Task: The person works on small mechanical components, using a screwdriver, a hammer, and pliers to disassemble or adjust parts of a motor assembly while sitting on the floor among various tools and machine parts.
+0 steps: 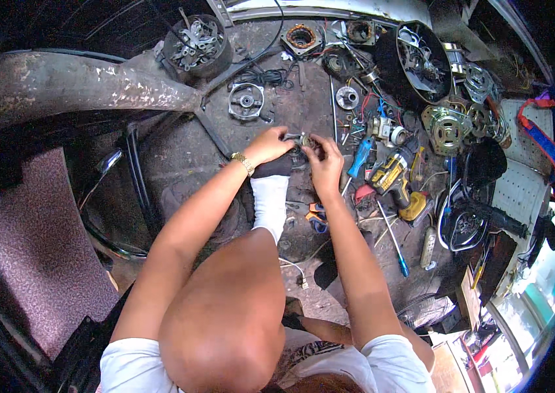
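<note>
Just past my shoe, my two hands meet at a small round metal part (pixel 305 140). My right hand (pixel 326 164) pinches it between thumb and fingertips. My left hand (pixel 269 145), with a gold-coloured watch (pixel 243 163) on its wrist, is closed at the part's left side on a short grey piece. Whether that piece belongs to the round part is too small to tell. Beyond my left hand lies a square metal motor end cover (pixel 246 101) with a bearing in its middle. A blue-handled screwdriver (pixel 360 157) lies right of my right hand.
A yellow and black cordless drill (pixel 392 173) lies at the right. Farther back are a motor stator (pixel 301 37), a tub of metal scraps (pixel 199 42) and a black round housing (pixel 423 62). Orange-handled pliers (pixel 317 216) lie beside my right forearm. A long screwdriver (pixel 393 239) lies nearer me.
</note>
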### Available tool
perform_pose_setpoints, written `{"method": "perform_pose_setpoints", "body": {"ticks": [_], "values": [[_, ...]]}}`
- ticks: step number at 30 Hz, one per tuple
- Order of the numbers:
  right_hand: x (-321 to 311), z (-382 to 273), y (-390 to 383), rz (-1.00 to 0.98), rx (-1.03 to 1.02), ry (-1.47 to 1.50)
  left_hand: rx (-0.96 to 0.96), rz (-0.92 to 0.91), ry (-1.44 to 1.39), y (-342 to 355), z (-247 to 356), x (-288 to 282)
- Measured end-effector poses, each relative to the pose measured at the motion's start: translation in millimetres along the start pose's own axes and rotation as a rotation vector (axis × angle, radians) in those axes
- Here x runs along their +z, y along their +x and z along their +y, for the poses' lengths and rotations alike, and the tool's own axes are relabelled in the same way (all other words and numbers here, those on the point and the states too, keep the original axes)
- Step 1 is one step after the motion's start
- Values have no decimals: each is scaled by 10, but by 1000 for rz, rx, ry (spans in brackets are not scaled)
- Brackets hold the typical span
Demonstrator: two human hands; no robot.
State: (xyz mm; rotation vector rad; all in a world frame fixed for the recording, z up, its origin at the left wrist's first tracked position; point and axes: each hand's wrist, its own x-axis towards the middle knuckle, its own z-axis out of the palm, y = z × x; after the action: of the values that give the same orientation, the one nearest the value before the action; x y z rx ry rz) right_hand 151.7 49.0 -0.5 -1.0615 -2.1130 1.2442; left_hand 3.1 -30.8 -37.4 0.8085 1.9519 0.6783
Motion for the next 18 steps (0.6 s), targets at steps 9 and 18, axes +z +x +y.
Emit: {"method": "perform_pose_setpoints", "body": {"ticks": [9,18], "values": [[0,47,-35,-37,-195,-310,163,-98,202,77,125,-65],[46,139,19,-100,-286,-393,12,-317,-223,102,-133,-100]]}}
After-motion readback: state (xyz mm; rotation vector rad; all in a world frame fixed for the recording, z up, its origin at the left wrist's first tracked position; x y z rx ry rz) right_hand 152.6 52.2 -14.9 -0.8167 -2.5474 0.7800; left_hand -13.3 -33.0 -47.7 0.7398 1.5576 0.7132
